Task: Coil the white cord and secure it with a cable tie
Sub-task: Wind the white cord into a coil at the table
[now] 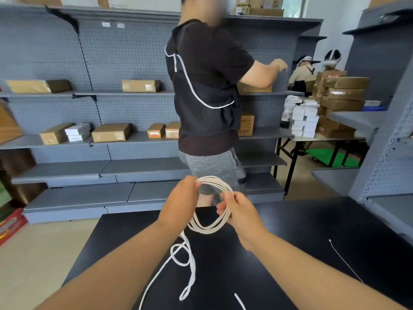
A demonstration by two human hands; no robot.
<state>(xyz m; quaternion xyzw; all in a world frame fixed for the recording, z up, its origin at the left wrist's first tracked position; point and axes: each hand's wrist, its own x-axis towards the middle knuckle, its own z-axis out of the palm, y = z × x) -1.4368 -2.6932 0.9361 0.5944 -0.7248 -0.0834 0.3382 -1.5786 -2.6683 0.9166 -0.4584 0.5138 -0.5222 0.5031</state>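
Note:
I hold a white cord (206, 229) wound into several loops above a black table (290, 231). My left hand (182, 198) grips the top left of the coil. My right hand (237, 209) pinches the loops on the right side. The loose rest of the cord (190, 262) hangs from the coil and lies in bends on the table toward me. A thin white cable tie (345, 261) lies on the table to the right, apart from both hands.
A person in a black shirt (207, 86) stands just beyond the table, facing grey shelves (111, 139) with cardboard boxes. Stacked boxes on a folding table (324, 137) stand at the right, with two more people behind them.

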